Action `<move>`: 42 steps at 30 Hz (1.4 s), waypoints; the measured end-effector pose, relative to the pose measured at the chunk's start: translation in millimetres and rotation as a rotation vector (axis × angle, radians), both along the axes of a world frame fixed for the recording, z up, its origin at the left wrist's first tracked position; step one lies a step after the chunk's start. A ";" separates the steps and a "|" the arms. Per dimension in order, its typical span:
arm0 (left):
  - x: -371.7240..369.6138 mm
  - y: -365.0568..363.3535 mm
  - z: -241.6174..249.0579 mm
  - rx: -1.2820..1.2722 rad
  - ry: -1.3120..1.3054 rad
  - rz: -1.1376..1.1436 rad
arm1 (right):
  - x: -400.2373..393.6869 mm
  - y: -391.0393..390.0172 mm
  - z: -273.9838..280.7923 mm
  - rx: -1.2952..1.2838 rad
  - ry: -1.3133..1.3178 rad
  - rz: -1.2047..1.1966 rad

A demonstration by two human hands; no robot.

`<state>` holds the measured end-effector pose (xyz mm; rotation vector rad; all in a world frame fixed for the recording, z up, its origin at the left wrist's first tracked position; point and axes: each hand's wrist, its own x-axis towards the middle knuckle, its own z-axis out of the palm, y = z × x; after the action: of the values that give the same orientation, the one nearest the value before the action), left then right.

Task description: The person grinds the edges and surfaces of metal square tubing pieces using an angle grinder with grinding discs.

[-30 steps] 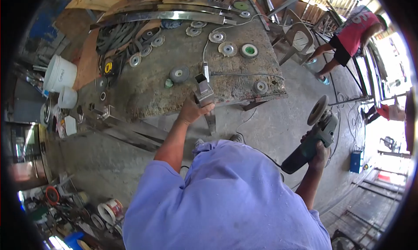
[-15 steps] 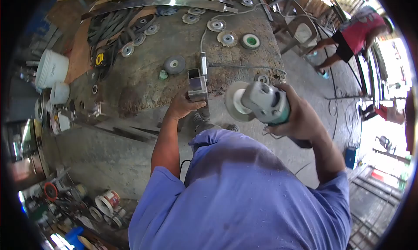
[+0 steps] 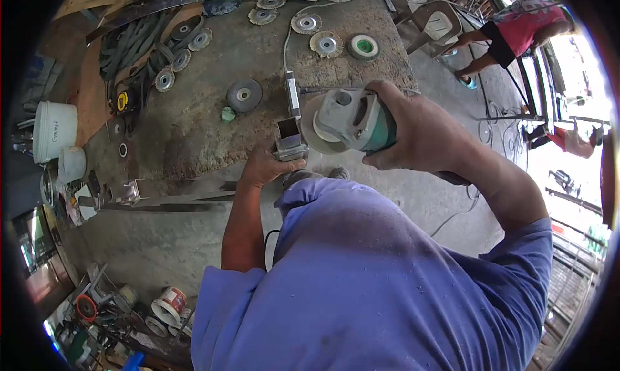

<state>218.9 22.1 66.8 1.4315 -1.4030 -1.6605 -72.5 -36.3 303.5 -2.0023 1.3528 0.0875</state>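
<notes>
My left hand (image 3: pixel 263 167) is closed round a short square metal tube (image 3: pixel 290 145) at the front edge of the worn workbench (image 3: pixel 200 125). The tube's open end faces up. My right hand (image 3: pixel 420 133) grips an angle grinder (image 3: pixel 352 120) with a grey head and green body. Its round disc (image 3: pixel 311 116) is close beside the tube's right side and overlaps the bench edge in this view. Just behind the tube lies a narrow shiny metal bar (image 3: pixel 292 94). A dark grinding wheel (image 3: pixel 244 95) rests on the bench, with a small green lump (image 3: pixel 228 114) by it.
Several flap discs (image 3: pixel 326 45) and a green-centred wheel (image 3: pixel 364 47) lie farther back. A tape measure (image 3: pixel 123 101) and dark straps (image 3: pixel 132 48) are at the left, near white buckets (image 3: pixel 55 132). Another person (image 3: pixel 516 32) bends over at the far right, past a chair (image 3: pixel 438 23).
My right hand has brought the grinder leftward and up, close to the square tube. My left hand keeps its hold on the tube. The whole view has shifted slightly.
</notes>
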 end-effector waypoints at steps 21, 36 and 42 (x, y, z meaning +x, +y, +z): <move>-6.1 5.9 -14.3 -0.084 0.130 0.088 | 29.6 5.4 32.2 -0.013 0.153 0.089; -7.8 3.3 -5.0 -0.075 0.033 0.035 | 34.5 8.0 30.6 -0.060 0.166 0.061; -1.7 1.0 -20.6 -0.179 -0.022 -0.013 | 38.8 -3.9 15.7 -0.173 0.109 0.091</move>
<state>217.2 23.1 46.3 1.3454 -1.5337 -1.4897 -33.6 -40.3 319.2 -2.2327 1.3766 0.1269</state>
